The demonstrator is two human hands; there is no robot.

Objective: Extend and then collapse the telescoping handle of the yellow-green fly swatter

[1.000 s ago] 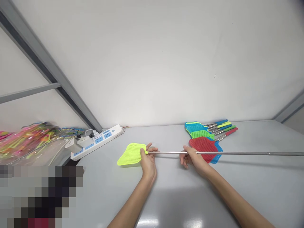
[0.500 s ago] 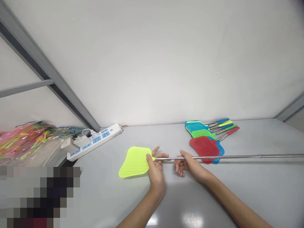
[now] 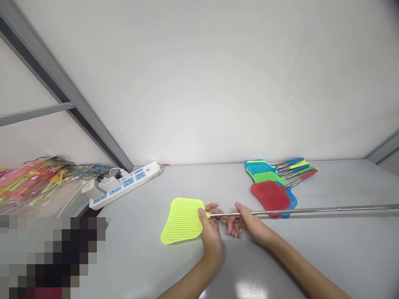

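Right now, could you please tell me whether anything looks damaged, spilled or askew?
Nothing looks spilled or damaged. The yellow swatter head looks intact; only the stacked swatters lie slightly unevenly, a blue head jutting from beneath the red head.

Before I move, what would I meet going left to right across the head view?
Plastic-wrapped bundle → power strip → yellow mesh head → left hand → right hand → red mesh head → red grip.
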